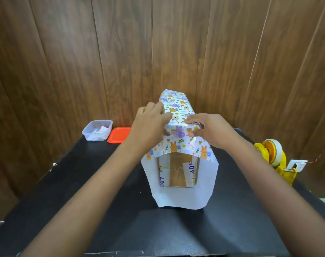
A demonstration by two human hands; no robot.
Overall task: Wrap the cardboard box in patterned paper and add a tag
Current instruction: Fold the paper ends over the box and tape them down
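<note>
Both hands press patterned paper [176, 110] over the cardboard box [178, 173].
Left hand [150, 123] and right hand [210, 130] pinch the fold; clear tub [97, 129] holds paper slips, its orange lid [119, 134] alongside.

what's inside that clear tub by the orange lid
The tub holds a few small paper pieces, white and pink, maybe tags. Its cloudy wall blurs them, so any print or count is unclear. The orange lid lies beside it, off.
</note>
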